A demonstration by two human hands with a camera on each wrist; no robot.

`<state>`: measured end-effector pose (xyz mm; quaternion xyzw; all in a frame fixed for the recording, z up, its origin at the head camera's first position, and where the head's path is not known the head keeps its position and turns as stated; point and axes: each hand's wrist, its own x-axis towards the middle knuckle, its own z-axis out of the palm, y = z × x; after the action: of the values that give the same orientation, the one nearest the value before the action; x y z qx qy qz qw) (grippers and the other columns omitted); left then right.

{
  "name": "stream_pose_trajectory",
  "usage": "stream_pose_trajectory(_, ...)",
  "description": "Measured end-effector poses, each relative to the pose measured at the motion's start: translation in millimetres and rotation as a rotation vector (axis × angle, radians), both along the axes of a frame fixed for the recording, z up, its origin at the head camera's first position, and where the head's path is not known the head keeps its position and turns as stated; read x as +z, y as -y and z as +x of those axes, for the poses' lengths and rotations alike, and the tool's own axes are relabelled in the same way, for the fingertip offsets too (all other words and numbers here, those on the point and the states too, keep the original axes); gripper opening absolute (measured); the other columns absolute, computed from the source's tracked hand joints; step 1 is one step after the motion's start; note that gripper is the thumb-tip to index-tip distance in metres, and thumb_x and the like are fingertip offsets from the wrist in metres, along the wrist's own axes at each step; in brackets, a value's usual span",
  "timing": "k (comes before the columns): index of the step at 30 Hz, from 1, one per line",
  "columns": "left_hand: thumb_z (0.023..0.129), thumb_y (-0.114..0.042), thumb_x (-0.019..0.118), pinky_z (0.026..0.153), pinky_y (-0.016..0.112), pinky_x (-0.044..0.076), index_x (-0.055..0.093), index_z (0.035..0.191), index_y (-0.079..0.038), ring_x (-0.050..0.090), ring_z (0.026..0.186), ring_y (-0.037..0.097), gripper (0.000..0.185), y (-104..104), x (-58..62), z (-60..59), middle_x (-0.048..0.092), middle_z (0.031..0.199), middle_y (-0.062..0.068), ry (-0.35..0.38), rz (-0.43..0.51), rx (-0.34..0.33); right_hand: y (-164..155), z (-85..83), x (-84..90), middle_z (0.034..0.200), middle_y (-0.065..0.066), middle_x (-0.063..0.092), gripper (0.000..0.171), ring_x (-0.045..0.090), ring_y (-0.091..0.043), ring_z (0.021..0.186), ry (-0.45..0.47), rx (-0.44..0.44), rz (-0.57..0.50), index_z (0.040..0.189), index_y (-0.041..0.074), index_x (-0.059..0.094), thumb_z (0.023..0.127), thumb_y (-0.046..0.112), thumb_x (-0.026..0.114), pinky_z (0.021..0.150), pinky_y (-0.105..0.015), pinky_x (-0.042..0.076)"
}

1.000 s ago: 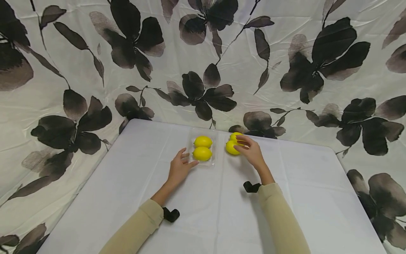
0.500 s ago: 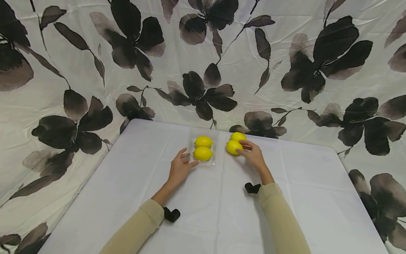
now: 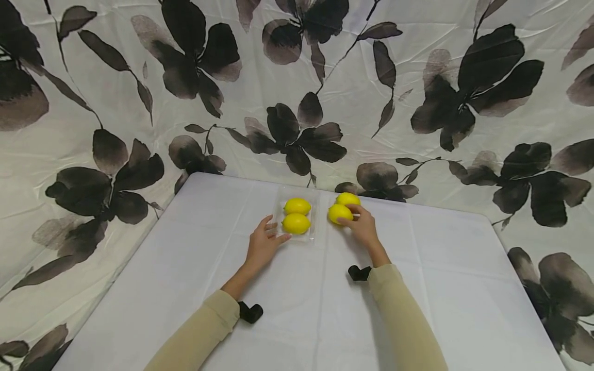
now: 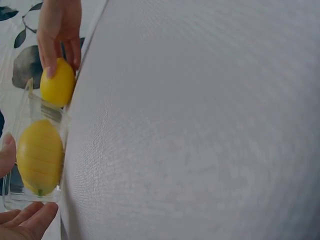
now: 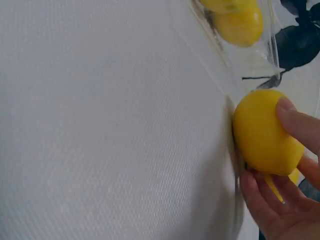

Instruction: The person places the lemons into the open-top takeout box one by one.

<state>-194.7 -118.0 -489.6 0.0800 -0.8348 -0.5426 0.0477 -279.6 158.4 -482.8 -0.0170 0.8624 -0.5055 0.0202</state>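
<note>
Right hand (image 3: pixel 361 225): grip curled round the near loose lemon (image 3: pixel 340 213) at frame centre, long axis left-right, on the worktop (image 3: pixel 441 288). Clear tray (image 3: pixel 315 229) just left of it; left hand (image 3: pixel 261 246), fingers relaxed, rests against the tray's near corner.

Mid-frame on the table (image 3: pixel 185 288), two lemons (image 3: pixel 296 223) are sat in a tray (image 3: pixel 316 231), one behind the other. Two more lemons (image 3: pixel 340 213) are parked just right of it, similarly lined up.
</note>
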Motion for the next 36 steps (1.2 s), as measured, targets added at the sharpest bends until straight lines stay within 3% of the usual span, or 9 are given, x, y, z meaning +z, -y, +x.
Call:
stream_pose_trajectory(6,0.083,-0.029,0.081,0.095,0.047,0.054,0.039,0.149,-0.008,0.064,0.114,0.037,0.081,0.9,1.1,1.1,0.059,0.136,0.019,-0.005,0.001,-0.012,7.3,0.7,8.4,0.133,-0.020,0.055,0.057,0.059,-0.038,0.118,-0.031,-0.029,-0.050,0.135,0.003,0.055,0.086,0.023,0.077,0.104,-0.045,0.048)
stream_pose_trajectory(13,0.083,-0.028,0.080,0.095,0.048,0.053,0.039,0.149,-0.007,0.063,0.115,0.037,0.081,1.9,1.0,0.3,0.058,0.137,0.020,-0.008,0.001,-0.021,19.4,-0.1,25.6,0.133,-0.017,0.058,0.051,0.058,-0.035,0.122,-0.168,-0.025,-0.173,0.129,0.001,0.058,0.086,0.017,0.078,0.103,-0.042,0.050)
stream_pose_trajectory(20,0.083,-0.028,0.081,0.096,0.048,0.053,0.039,0.149,-0.006,0.064,0.114,0.038,0.081,1.4,-0.4,0.0,0.058,0.136,0.020,-0.017,0.003,-0.018,42.1,1.9,40.0,0.129,-0.014,0.063,0.050,0.060,-0.030,0.117,-0.274,0.044,-0.188,0.130,0.004,0.061,0.086,0.019,0.078,0.099,-0.040,0.053)
stream_pose_trajectory(25,0.083,-0.029,0.080,0.096,0.049,0.053,0.038,0.150,-0.006,0.063,0.115,0.038,0.082,-0.9,-0.7,-0.2,0.059,0.136,0.020,-0.012,0.013,-0.015,57.2,3.9,40.7,0.127,-0.013,0.065,0.049,0.061,-0.029,0.116,-0.325,0.117,-0.158,0.129,0.004,0.062,0.084,0.015,0.079,0.099,-0.043,0.053)
stream_pose_trajectory(36,0.083,-0.030,0.081,0.097,0.048,0.052,0.039,0.150,-0.007,0.062,0.117,0.037,0.083,-1.7,-1.2,-0.1,0.059,0.136,0.019,-0.005,0.017,-0.002,74.7,3.8,27.1,0.132,-0.012,0.063,0.049,0.059,-0.029,0.120,-0.266,0.208,-0.076,0.129,0.005,0.063,0.085,0.016,0.079,0.101,-0.042,0.051)
